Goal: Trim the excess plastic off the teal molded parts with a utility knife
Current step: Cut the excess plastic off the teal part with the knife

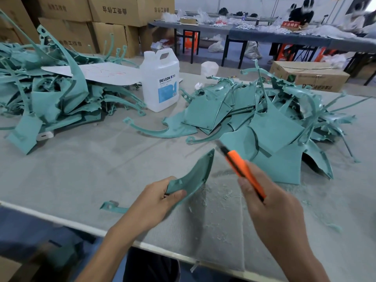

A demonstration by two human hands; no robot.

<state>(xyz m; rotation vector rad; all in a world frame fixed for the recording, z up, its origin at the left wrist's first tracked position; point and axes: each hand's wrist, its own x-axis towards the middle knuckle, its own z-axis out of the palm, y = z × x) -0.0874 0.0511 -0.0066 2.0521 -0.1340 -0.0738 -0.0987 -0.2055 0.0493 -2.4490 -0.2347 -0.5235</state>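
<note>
Two hands down low: left hand pinches a curved teal molded part in its fingers at lower centre over the surface, right hand has fingers wrapped round an orange utility knife, blade near the part's tip.

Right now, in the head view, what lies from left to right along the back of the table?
Left heap of teal molded parts → white DEXCON jug → right heap of teal molded parts.
</note>
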